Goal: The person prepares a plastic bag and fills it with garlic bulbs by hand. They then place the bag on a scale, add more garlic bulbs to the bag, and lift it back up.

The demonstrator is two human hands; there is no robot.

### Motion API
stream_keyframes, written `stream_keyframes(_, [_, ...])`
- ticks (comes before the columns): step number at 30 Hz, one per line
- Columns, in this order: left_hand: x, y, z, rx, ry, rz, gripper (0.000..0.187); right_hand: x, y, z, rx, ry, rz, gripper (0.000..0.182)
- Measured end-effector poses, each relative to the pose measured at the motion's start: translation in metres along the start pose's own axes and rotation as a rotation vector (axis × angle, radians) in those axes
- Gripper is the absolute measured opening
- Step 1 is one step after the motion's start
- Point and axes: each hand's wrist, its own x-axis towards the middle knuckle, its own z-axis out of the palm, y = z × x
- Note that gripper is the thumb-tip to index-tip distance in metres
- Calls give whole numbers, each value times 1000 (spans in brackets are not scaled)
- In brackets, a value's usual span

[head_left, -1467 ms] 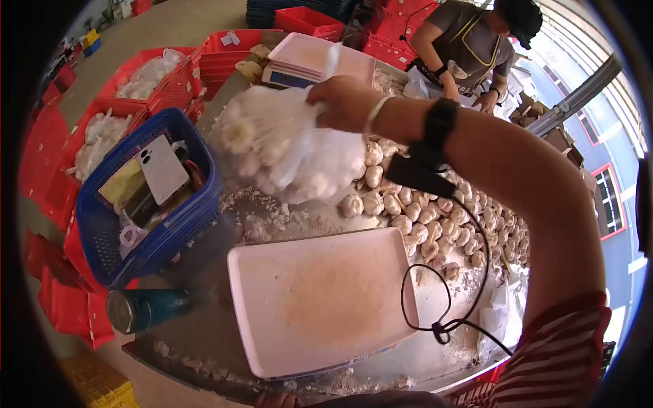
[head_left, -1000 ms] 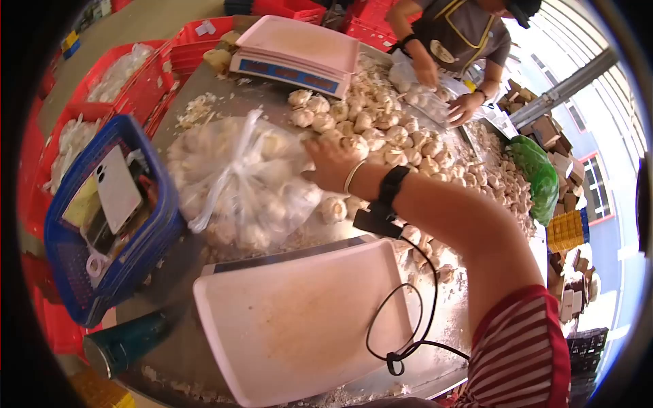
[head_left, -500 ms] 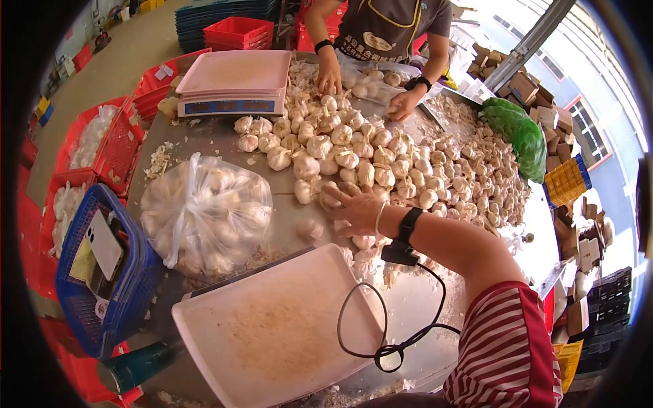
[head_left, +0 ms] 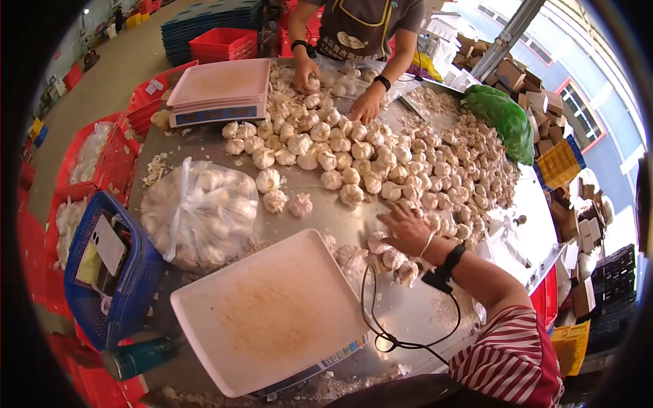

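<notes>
My right hand (head_left: 408, 231), with its fingers spread, rests at the near edge of a large heap of garlic bulbs (head_left: 381, 160). Several bulbs lie against and under the palm, and some fingertips touch the metal table (head_left: 309, 217). A wrist strap with a dark device and a black cable trails from this arm. Left of the heap, three bulbs (head_left: 275, 200) lie apart beside a knotted clear bag (head_left: 201, 217) full of garlic. Nearest to me is a scale with a pale tray (head_left: 272, 309), dusted with brown skins. My left hand is out of view.
Across the table, a co-worker (head_left: 367, 34) holds a bulb in one hand, the other on the heap. A second scale (head_left: 221, 88) stands back left. A blue basket (head_left: 115, 272) holds a phone. Red crates line the left; a green net bag (head_left: 500, 119) sits right.
My right hand has moved right and nearer, away from the bulbs by the clear bag. A gap of bare metal has opened there. The co-worker has lifted a bulb. The view has shifted slightly.
</notes>
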Motion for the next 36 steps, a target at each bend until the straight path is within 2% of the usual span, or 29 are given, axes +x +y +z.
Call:
stream_keyframes(3, [10,5,-5,-20,24,1,13,-51,-49,23,43,17,-193,65])
stream_keyframes(5, [12,7,-4,-12,66,27,14,-83,-61,46,77,-71,-171,63])
stream_keyframes(7, [11,7,-6,-9,90,45,15,-104,-29,89,-3,153,-238,65])
stream_keyframes(9, [14,12,-7,22,72,38,15,-117,-7,88,12,138,-57,66])
stream_keyframes(11, [25,20,-13,49,49,37,14,-131,17,78,68,25,9,61])
stream_keyframes(13, [40,33,-18,-216,-125,-86,13,-146,53,74,578,102,70,60])
stream_keyframes(14, [42,39,-16,-271,-234,-141,12,-161,60,56,450,175,182,61])
stream_keyframes(15, [48,51,-18,-259,-232,-131,12,-180,65,35,322,246,292,63])
stream_keyframes(17, [75,90,-20,-344,-439,-115,13,-216,87,32,-45,532,550,66])
stream_keyframes(18, [87,117,-14,-452,-241,-23,10,-236,108,38,-96,557,655,65])
stream_keyframes(19, [98,135,-7,-437,-233,-13,10,-258,132,47,-146,580,761,65])
stream_keyframes(21, [116,175,8,-520,-181,205,9,-305,199,97,252,464,873,49])
stream_keyframes(22, [124,201,14,-507,-178,211,9,-317,221,108,266,470,872,49])
stream_keyframes(24, [140,258,26,-575,-110,290,10,-347,261,128,603,374,891,28])
stream_keyframes(25, [148,291,31,-563,-126,309,10,-359,272,133,624,373,909,28])
stream_keyframes(27, [157,362,39,-746,-127,317,11,-371,278,123,1106,673,747,15])
stream_keyframes(28, [158,392,49,-870,-241,257,12,-378,277,116,1138,670,771,15])
stream_keyframes(29, [157,421,63,-991,-350,186,16,-385,278,103,1277,705,704,13])
stream_keyframes(31, [162,484,81,-1169,-562,196,22,-399,278,81,1472,790,574,9])
stream_keyframes(33, [165,546,98,-1178,-647,370,20,-411,276,70,1609,802,468,11])
stream_keyframes(34, [159,574,102,-1162,-655,382,20,-418,273,55,1585,687,436,13])
stream_keyframes(35, [153,599,107,-1291,-706,304,24,-423,279,58,1274,622,274,17])
stream_keyframes(36, [149,615,110,-1420,-756,221,28,-425,281,54,1137,590,127,19])
